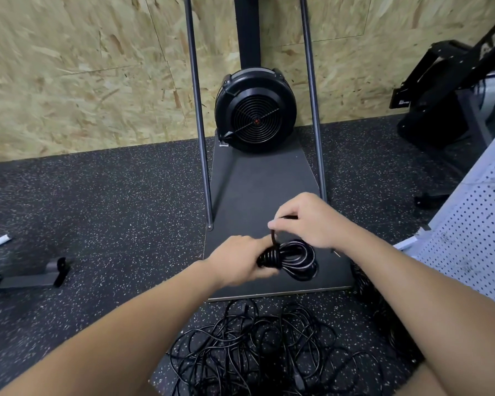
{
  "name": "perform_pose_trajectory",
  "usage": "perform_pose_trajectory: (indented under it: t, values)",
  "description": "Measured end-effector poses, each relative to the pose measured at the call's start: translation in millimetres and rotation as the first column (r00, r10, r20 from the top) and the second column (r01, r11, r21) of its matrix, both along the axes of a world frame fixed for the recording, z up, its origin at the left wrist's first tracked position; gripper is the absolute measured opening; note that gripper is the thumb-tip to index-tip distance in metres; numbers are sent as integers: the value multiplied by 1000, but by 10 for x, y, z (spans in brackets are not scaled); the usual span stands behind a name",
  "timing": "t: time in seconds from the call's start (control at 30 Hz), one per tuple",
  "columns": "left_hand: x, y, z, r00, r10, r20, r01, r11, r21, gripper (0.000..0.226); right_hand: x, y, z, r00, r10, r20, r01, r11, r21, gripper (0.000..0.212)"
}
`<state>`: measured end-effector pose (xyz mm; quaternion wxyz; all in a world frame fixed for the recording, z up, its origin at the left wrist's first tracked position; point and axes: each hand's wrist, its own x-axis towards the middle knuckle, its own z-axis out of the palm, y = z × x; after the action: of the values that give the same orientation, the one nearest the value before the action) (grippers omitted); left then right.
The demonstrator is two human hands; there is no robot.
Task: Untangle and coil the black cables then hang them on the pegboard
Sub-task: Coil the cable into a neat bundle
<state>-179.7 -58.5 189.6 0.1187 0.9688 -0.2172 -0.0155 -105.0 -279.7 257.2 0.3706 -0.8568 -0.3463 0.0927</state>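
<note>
A coiled black cable [296, 260] hangs in front of me over a dark platform. My left hand [237, 260] grips the coil at its left side, where several turns of cable wrap around the bundle. My right hand [309, 221] pinches the free end of the same cable just above the wraps. A big tangled heap of black cables [257, 347] lies on the speckled floor below my arms. More black cable [383, 312] trails along the floor under my right forearm. The white pegboard [475, 235] leans at the right edge.
A black fan machine [255, 110] stands on the dark platform [257, 184] between two slanted metal poles against an OSB wall. Black gym equipment [446, 101] sits at the back right. A low metal foot [26, 277] lies at the left.
</note>
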Motion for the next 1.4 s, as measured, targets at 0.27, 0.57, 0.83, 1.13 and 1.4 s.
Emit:
perform_pose_trajectory:
  t: [0.27, 0.57, 0.83, 1.13, 1.4]
  values:
    - [-105, -78, 175, 993, -73, -95, 45, 964, -263, 46, 153, -364, -209, 868, -181, -462, 245, 966, 81, 41]
    - [-97, -16, 220, 973, 189, -134, -232, 796, -559, 59, 112, -313, -373, 798, -73, -598, 195, 971, 141, 23]
    - [-37, -180, 87, 865, 501, -18, -446, 753, -485, 58, 39, -52, -334, 551, 270, -789, 312, 811, 495, 42]
    - [-275, -496, 135, 909, 383, -165, -416, 805, -423, 67, 9, 153, -337, 783, -247, -570, 458, 849, 262, 41]
    - [-162, -444, 458, 882, 199, -428, -472, 381, -795, 26, -79, 175, -100, 856, -105, -505, 298, 901, 317, 18]
